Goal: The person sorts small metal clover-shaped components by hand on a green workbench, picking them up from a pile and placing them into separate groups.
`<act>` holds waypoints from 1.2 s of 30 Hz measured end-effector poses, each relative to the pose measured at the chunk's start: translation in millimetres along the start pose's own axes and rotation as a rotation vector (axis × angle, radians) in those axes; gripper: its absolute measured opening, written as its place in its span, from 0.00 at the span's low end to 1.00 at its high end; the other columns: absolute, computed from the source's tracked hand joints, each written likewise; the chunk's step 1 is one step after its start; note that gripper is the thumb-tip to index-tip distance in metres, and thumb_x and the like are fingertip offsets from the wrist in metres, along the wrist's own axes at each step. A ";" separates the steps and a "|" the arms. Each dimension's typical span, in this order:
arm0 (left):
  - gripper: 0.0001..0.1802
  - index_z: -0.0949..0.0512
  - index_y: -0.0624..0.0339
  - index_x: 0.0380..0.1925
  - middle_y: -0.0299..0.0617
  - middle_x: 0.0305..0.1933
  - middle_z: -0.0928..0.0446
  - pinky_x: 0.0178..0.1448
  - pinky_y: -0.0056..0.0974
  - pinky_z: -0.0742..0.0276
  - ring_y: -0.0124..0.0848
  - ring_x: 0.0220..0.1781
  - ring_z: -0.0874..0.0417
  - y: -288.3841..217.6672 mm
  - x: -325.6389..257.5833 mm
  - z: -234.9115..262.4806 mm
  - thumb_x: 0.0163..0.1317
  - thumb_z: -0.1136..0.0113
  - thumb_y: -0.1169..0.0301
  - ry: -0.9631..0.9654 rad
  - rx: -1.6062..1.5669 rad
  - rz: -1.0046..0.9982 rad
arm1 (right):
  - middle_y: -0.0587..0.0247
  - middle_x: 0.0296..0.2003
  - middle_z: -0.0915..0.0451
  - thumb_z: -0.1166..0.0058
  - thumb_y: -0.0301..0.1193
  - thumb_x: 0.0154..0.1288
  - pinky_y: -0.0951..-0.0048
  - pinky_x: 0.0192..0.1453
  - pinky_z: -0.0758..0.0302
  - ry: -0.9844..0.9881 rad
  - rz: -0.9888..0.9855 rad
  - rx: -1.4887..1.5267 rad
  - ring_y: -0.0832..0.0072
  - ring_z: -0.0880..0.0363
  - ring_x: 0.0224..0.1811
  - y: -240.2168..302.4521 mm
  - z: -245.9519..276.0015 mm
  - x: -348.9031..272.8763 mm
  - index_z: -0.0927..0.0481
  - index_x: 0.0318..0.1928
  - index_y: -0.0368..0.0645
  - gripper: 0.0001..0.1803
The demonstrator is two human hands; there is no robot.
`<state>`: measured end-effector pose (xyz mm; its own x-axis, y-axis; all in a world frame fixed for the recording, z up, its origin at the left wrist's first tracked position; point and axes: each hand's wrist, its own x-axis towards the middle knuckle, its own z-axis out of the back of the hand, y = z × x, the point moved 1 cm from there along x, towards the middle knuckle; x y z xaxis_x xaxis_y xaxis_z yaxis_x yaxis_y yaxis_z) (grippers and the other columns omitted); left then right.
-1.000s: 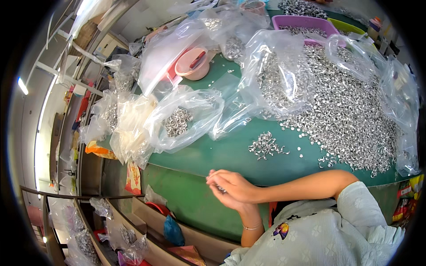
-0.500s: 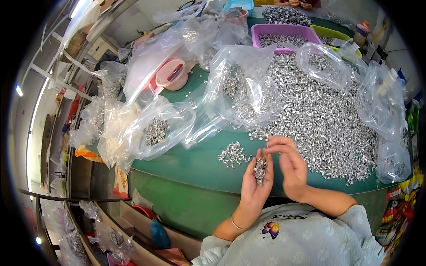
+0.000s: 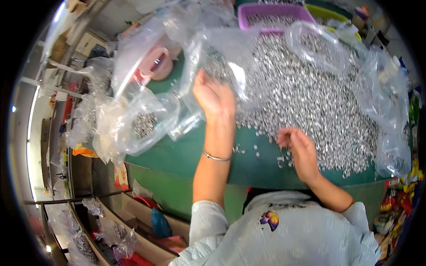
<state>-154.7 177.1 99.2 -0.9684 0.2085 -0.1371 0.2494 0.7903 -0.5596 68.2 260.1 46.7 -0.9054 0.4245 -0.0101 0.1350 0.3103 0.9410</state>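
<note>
My left hand (image 3: pixel 214 95) reaches out over the table, palm up, at a clear plastic bag (image 3: pixel 242 75) with small silvery metal pieces in it. Its fingers look spread, though blur and the bag's film partly hide them; no pieces show on the bare palm. Loosely bent, my right hand (image 3: pixel 304 153) hovers by the near edge of a large heap of curved metal pieces (image 3: pixel 310 97). Nothing shows between its fingers. A few loose pieces (image 3: pixel 284 158) lie beside its fingertips. More scattered pieces (image 3: pixel 239 149) show at the right of my left forearm, which covers part of the table.
A purple tub (image 3: pixel 242 17) and a lime-green tub (image 3: pixel 326 11) with metal pieces stand at the back. Left of the bag are a pink container (image 3: pixel 162 66) and another open bag of pieces (image 3: pixel 128 137). Plastic bags (image 3: pixel 386 97) line the right side. Shelving (image 3: pixel 142 213) stands lower left.
My left hand has gone from beside my right hand, cupping metal pieces, forward and left to the bag. The hands are now apart. My right hand has lowered slightly, and the view has shifted a little.
</note>
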 end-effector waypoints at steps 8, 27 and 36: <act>0.20 0.29 0.73 0.59 0.53 0.63 0.28 0.74 0.46 0.41 0.47 0.69 0.32 -32.7 -114.8 59.3 0.68 0.49 0.77 0.341 0.628 -0.110 | 0.65 0.36 0.21 0.48 0.21 0.68 0.78 0.45 0.29 0.010 0.009 -0.441 0.78 0.24 0.38 17.5 37.9 -14.9 0.20 0.47 0.36 0.09; 0.20 0.29 0.63 0.60 0.53 0.69 0.34 0.77 0.57 0.52 0.51 0.74 0.39 -36.3 -117.9 168.6 0.69 0.54 0.80 0.498 1.702 -0.324 | 0.51 0.44 0.26 0.44 0.18 0.51 0.66 0.50 0.29 0.486 0.516 -1.393 0.57 0.27 0.48 -38.1 -55.1 9.6 0.25 0.53 0.31 0.24; 0.24 0.35 0.68 0.65 0.54 0.69 0.33 0.77 0.53 0.51 0.47 0.74 0.37 -43.5 -106.5 169.6 0.69 0.59 0.82 0.512 1.495 -0.303 | 0.55 0.39 0.26 0.41 0.22 0.59 0.62 0.45 0.28 0.608 0.338 -1.097 0.58 0.26 0.43 -66.8 -79.1 37.9 0.24 0.42 0.34 0.11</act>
<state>-63.8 22.8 -0.5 -0.7972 0.5604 0.2245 -0.4700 -0.3427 -0.8134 -7.0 188.2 10.1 -0.9669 -0.1968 0.1625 0.2548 -0.7124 0.6539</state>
